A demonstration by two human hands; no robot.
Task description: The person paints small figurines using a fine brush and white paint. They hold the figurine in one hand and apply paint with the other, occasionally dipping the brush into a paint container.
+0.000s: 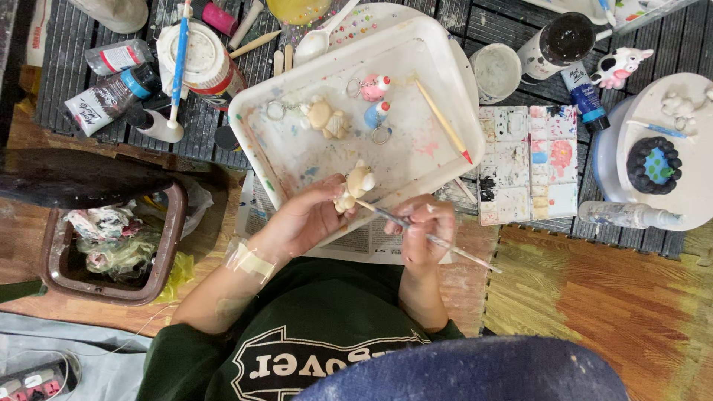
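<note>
Paint-smeared white tray (pixel 297 160) fills my worktop; my left hand (pixel 304 219) has its fingers closed round a small bear figurine (pixel 355 187) at the tray's near rim, my right hand (pixel 423 230) pinches a thin brush (pixel 416 232) touching it; I'd steady the wrists, stroke lightly.

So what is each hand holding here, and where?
Left hand grips a small tan bear figurine by its lower body; right hand holds a paintbrush mid-handle.
</note>
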